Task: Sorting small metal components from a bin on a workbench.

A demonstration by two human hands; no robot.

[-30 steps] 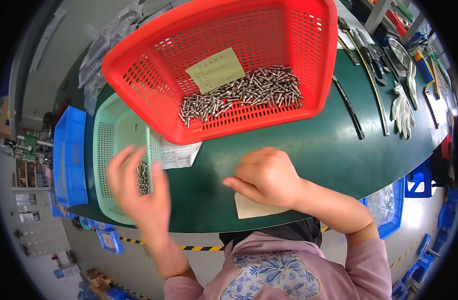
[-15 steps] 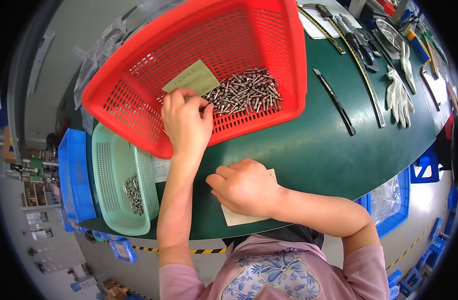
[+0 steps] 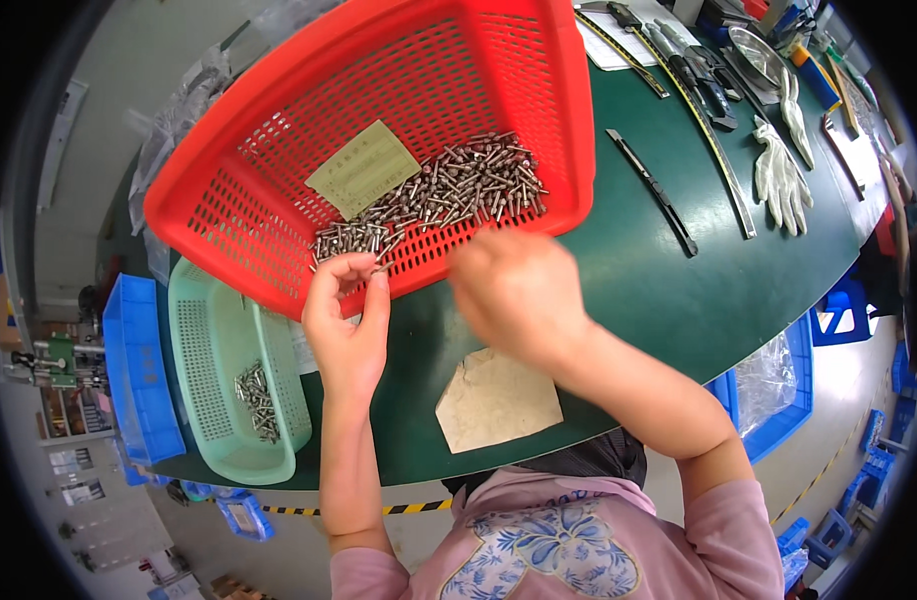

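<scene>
A heap of small headed metal pins, bolt-like in shape (image 3: pixel 459 185), lies in the red perforated basket (image 3: pixel 219 235), with a yellow-green paper slip (image 3: pixel 364 168) beside them. At the basket's near rim, my left hand (image 3: pixel 347 325) pinches one such pin (image 3: pixel 383 268) between thumb and fingertips. My right hand (image 3: pixel 524 295) is curled in a fist just right of it, over the table near the basket. Motion blurs that hand, and whatever its fingers hold is hidden. Below it a piece of tan paper (image 3: pixel 499 408) lies at the table's front edge.
A pale green basket (image 3: pixel 294 400) holding more small metal pieces (image 3: pixel 257 400) stands left, beside a blue bin (image 3: pixel 144 370). Toward the right lie a utility knife (image 3: pixel 654 192), a measuring tape (image 3: pixel 714 145) and white gloves (image 3: pixel 781 180) on the green table (image 3: pixel 669 300).
My left hand has drawn back from the heap to the basket's near rim with a pin pinched in it. My right hand has risen from the tan paper toward the basket.
</scene>
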